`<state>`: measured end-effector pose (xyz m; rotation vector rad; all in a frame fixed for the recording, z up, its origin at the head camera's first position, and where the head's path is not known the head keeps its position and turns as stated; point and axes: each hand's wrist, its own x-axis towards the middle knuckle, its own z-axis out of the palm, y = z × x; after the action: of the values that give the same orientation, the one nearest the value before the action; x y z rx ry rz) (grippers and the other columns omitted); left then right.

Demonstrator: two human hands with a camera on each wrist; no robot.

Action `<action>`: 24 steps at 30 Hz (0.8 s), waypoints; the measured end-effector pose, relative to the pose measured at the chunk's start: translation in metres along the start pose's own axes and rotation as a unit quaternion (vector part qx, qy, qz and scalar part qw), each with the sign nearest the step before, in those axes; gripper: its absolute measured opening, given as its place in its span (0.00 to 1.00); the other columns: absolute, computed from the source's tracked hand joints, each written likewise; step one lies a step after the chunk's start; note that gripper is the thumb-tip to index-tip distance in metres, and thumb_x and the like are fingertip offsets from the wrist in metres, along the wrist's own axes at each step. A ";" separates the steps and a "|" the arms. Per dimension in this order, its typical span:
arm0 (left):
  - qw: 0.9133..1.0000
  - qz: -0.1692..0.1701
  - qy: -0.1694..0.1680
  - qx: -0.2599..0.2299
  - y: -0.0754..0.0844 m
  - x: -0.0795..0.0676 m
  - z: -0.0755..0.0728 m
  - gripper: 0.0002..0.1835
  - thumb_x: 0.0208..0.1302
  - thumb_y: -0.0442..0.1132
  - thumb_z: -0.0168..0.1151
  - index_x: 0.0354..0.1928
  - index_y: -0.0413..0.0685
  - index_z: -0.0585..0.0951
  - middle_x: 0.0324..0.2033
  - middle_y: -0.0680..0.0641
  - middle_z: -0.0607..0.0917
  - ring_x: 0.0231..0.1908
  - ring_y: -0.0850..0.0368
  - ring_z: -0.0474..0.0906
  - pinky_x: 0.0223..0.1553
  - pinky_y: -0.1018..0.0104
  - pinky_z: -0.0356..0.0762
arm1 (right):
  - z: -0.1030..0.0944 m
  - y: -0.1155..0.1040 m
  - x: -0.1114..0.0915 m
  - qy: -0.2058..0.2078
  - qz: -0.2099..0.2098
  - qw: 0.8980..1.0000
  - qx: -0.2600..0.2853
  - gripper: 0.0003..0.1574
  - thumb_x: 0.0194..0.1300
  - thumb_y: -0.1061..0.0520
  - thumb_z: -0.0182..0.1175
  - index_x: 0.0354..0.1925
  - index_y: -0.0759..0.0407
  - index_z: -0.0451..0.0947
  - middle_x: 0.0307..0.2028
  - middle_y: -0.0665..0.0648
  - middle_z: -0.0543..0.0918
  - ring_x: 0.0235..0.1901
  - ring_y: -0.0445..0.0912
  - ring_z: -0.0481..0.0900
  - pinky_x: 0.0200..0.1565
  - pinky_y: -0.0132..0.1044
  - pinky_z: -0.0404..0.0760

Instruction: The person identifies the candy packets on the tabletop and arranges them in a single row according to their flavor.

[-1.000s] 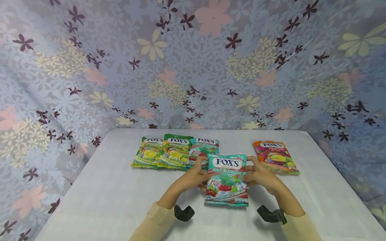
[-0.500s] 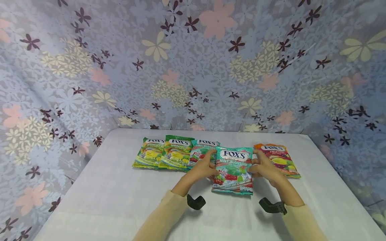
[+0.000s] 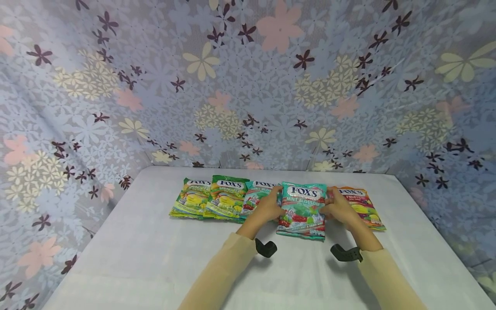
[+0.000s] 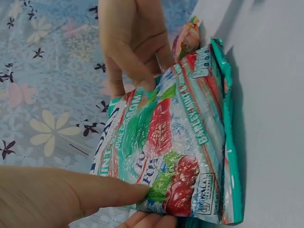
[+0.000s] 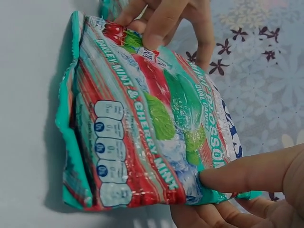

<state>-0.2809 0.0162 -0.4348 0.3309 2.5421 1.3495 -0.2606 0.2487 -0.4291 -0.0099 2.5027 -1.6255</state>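
Between my two hands is a teal Fox's Mint Blossom candy bag [image 3: 302,211], its printed front facing up toward me. My left hand [image 3: 268,207] grips its left side, the thumb [image 4: 118,191] on the front and the other fingers curled behind. On the opposite side my right hand [image 3: 341,209] holds it the same way, the thumb [image 5: 237,175] pressing the front face and fingertips under the edge. Both wrist views show the bag's bottom seam close over the white table. Part of a second Mint Blossom bag [image 3: 253,199] is hidden behind my left hand.
Two green Spring Tea candy bags [image 3: 191,199] [image 3: 226,199] lie at the back left, overlapping in a row with the second teal bag. A Fruits candy bag [image 3: 360,206] lies behind my right hand. A flowered cloth wall [image 3: 248,86] rises along the back of the white table [image 3: 135,258].
Both hands have carried the Mint Blossom bag away from me and to the right, toward the space between the second teal bag and the Fruits bag. The other bags stay put.
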 end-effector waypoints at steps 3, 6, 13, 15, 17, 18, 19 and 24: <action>1.000 -0.001 0.011 0.028 0.004 0.003 0.002 0.42 0.57 0.28 0.66 0.73 0.53 0.60 0.25 0.42 0.81 0.17 0.49 0.78 0.18 0.63 0.75 | -0.001 0.001 0.006 0.010 0.013 1.000 -0.014 0.51 0.60 0.69 0.60 0.71 0.72 0.41 0.49 0.75 0.70 0.41 0.57 0.78 0.36 0.43 0.82; 0.998 -0.003 0.023 0.055 0.005 0.007 0.003 0.41 0.59 0.29 0.66 0.73 0.51 0.60 0.24 0.43 0.82 0.12 0.54 0.71 0.15 0.67 0.68 | 0.000 0.001 0.014 0.022 0.028 0.999 -0.028 0.54 0.59 0.67 0.62 0.72 0.71 0.41 0.51 0.74 0.70 0.40 0.56 0.76 0.35 0.42 0.80; 0.996 -0.002 0.047 0.078 0.004 0.015 0.007 0.37 0.62 0.33 0.64 0.72 0.49 0.61 0.48 0.39 0.82 0.11 0.59 0.65 0.16 0.67 0.65 | 0.002 0.006 0.032 0.034 0.023 0.998 -0.048 0.52 0.57 0.67 0.64 0.72 0.71 0.45 0.47 0.71 0.74 0.32 0.50 0.72 0.31 0.42 0.75; 0.995 -0.004 0.053 0.082 0.004 0.017 0.007 0.37 0.62 0.34 0.64 0.72 0.49 0.62 0.51 0.41 0.81 0.10 0.59 0.65 0.15 0.67 0.65 | 0.003 0.006 0.036 0.040 0.026 0.997 -0.056 0.52 0.57 0.67 0.64 0.71 0.71 0.46 0.47 0.71 0.72 0.32 0.51 0.71 0.32 0.42 0.75; 0.995 -0.008 0.055 0.086 0.004 0.019 0.008 0.36 0.62 0.34 0.64 0.72 0.48 0.62 0.47 0.41 0.83 0.09 0.59 0.66 0.14 0.67 0.65 | 0.004 0.007 0.038 0.040 0.029 0.997 -0.067 0.52 0.57 0.67 0.64 0.71 0.73 0.46 0.48 0.72 0.70 0.35 0.53 0.72 0.34 0.43 0.75; 0.994 -0.010 0.054 0.089 0.004 0.020 0.008 0.36 0.62 0.33 0.63 0.72 0.48 0.62 0.41 0.41 0.85 0.08 0.59 0.65 0.13 0.67 0.64 | 0.005 0.007 0.039 0.040 0.032 0.996 -0.071 0.52 0.57 0.67 0.64 0.71 0.73 0.46 0.48 0.72 0.70 0.37 0.55 0.72 0.35 0.43 0.76; 0.994 -0.014 0.054 0.089 0.004 0.020 0.007 0.36 0.62 0.33 0.63 0.72 0.48 0.62 0.36 0.42 0.85 0.08 0.59 0.65 0.13 0.67 0.63 | 0.005 0.007 0.041 0.040 0.035 0.996 -0.077 0.52 0.57 0.66 0.65 0.71 0.73 0.46 0.49 0.73 0.69 0.39 0.56 0.72 0.36 0.44 0.76; 0.991 -0.020 0.059 0.119 0.005 0.023 0.008 0.35 0.63 0.34 0.63 0.72 0.47 0.63 0.31 0.42 0.85 0.12 0.58 0.66 0.16 0.66 0.63 | 0.008 0.010 0.047 0.039 0.041 0.995 -0.086 0.52 0.58 0.66 0.64 0.71 0.73 0.46 0.53 0.76 0.68 0.46 0.61 0.72 0.43 0.50 0.75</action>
<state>-0.2992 0.0325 -0.4375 0.2471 2.7985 1.0826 -0.3050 0.2415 -0.4468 0.1380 2.6557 -1.4025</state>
